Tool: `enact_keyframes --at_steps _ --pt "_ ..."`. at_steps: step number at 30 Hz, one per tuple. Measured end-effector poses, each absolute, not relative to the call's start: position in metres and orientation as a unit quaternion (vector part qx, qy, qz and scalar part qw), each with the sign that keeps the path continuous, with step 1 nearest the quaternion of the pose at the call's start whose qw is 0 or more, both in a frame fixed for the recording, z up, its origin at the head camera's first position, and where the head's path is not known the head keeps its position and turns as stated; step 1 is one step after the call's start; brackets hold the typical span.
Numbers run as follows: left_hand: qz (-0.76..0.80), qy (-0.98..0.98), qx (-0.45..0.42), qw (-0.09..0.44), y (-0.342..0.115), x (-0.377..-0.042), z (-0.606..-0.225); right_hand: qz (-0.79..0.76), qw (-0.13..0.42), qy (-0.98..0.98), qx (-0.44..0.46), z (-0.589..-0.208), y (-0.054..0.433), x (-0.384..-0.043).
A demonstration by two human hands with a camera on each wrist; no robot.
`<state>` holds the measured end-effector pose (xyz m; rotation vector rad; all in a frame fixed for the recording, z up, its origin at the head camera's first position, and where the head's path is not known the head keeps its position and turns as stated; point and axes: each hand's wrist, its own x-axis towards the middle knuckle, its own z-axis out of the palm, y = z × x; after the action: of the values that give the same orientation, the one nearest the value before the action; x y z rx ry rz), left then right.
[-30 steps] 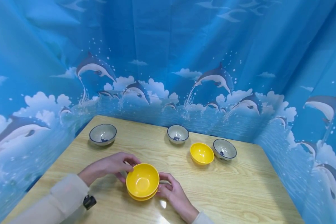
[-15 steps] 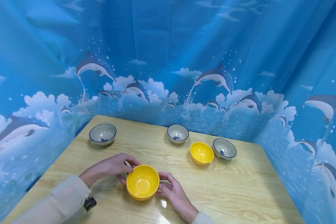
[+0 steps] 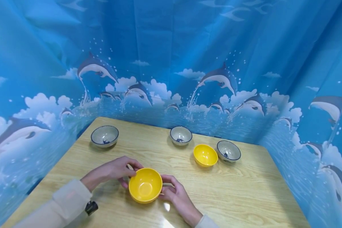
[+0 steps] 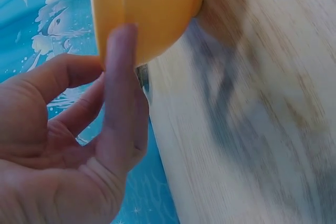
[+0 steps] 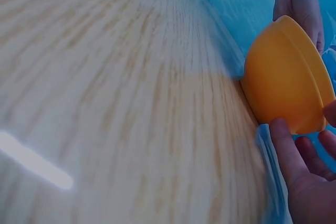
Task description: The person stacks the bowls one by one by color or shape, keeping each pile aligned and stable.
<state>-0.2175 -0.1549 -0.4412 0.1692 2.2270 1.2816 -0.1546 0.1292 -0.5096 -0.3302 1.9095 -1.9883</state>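
Observation:
Two yellow bowls (image 3: pixel 145 186), nested one in the other, stand near the front of the table. My left hand (image 3: pixel 118 170) holds the stack at its left, thumb at the rim and fingers around the outer wall. From the right, my right hand (image 3: pixel 178 198) holds the opposite side between thumb and fingers. In the left wrist view, the yellow bowl's outer wall (image 4: pixel 149 11) meets my fingertips. The right wrist view shows the yellow stack (image 5: pixel 283 77) low at the tabletop, my right fingers at its wall. The lower bowl is mostly hidden.
Another yellow bowl (image 3: pixel 205 155) sits at the back right, close beside a grey blue-rimmed bowl (image 3: pixel 231 152). A second grey bowl (image 3: pixel 181 136) stands at the back middle, a third grey bowl (image 3: pixel 104 137) at the back left. A dolphin-print curtain (image 3: pixel 171 63) surrounds the wooden table (image 3: pixel 245 196).
The upper yellow bowl has settled deeper into the lower one, whose rim shows less beneath it. Both hands keep nearly the same place; the other bowls have not moved.

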Motion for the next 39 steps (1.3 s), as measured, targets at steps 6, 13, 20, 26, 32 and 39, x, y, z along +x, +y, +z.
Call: enact_keyframes --at_steps 6,13,20,26,32,39 --pt "0.468 0.839 0.055 0.271 -0.155 -0.218 -0.447 -0.701 0.177 0.683 -0.105 -0.506 0.135 -0.158" --pt "0.498 0.821 0.048 0.276 -0.157 -0.216 -0.454 -0.685 0.158 0.706 -0.088 -0.500 0.150 -0.165" --pt "0.513 0.812 0.044 0.275 -0.158 -0.214 -0.457 -0.687 0.114 0.715 -0.064 -0.492 0.171 -0.177" --pt "0.520 0.808 0.044 0.273 -0.159 -0.214 -0.460 -0.686 0.084 0.722 -0.036 -0.481 0.193 -0.187" --pt "0.529 0.801 0.049 0.274 -0.161 -0.213 -0.463 -0.669 0.065 0.740 -0.015 -0.467 0.213 -0.193" --pt "0.537 0.796 0.055 0.274 -0.163 -0.213 -0.464 -0.654 0.048 0.755 0.017 -0.454 0.232 -0.203"
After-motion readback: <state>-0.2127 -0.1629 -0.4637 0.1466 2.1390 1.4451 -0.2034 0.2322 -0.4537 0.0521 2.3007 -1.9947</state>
